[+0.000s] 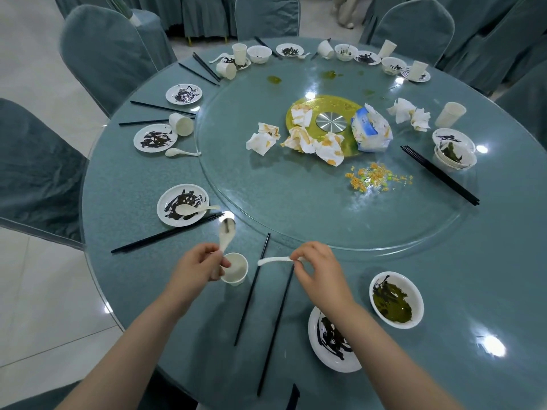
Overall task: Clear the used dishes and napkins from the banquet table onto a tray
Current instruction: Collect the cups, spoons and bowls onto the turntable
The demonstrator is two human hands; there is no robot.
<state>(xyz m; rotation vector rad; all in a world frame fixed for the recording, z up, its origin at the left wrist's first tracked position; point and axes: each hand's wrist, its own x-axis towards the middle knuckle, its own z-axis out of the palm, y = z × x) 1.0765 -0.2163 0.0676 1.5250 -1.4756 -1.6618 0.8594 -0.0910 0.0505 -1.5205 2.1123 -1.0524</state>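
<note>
L hand [197, 265] grips a white spoon [226, 232] by its handle w/ bowl pointing up, and also holds 1 paper cup [235, 268]; R hand [315, 267] pinches a 2nd white spoon [273, 260] level just above the bench [133, 285]. Near edge: 2 loose black chopsticks [251, 291], 1 smeared plate [328, 341] under the R forearm, 1 bowl [396, 299] w/ green residue beside it. Approx 5 crumpled stained napkins [299, 140] + 1 tissue pack [371, 130] sit mid turntable.

teal-covered chairs [109, 51] around table, pale tiled floor [44, 291], spilled food scraps [376, 176]
</note>
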